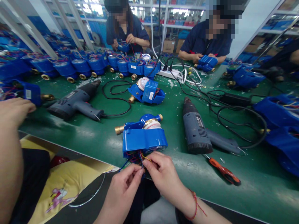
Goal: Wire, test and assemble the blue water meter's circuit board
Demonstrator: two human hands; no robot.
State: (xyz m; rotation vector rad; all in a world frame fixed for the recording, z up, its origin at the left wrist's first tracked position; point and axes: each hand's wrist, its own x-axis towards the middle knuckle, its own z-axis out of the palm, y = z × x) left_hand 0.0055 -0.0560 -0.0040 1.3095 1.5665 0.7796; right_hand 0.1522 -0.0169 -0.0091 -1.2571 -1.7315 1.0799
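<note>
A blue water meter point(144, 139) with brass pipe ends lies on the green table in front of me, its thin coloured wires point(139, 156) hanging over the near edge. Below its blue box, my left hand point(127, 182) pinches some of these wires between thumb and fingertips. My right hand point(161, 169), with a red string bracelet at the wrist, is closed on the wires just beside it, a yellow one showing at the fingers. The two hands' fingertips nearly meet, and they cover the exact spot where the wires are gripped.
Heat guns lie left point(74, 101) and right point(197, 127), near an orange-handled screwdriver point(224, 171). Another meter point(148, 91) stands behind mine. A white power strip point(170, 74) has trailing cables. Two people work opposite; another person's arm point(10, 124) reaches in from the left.
</note>
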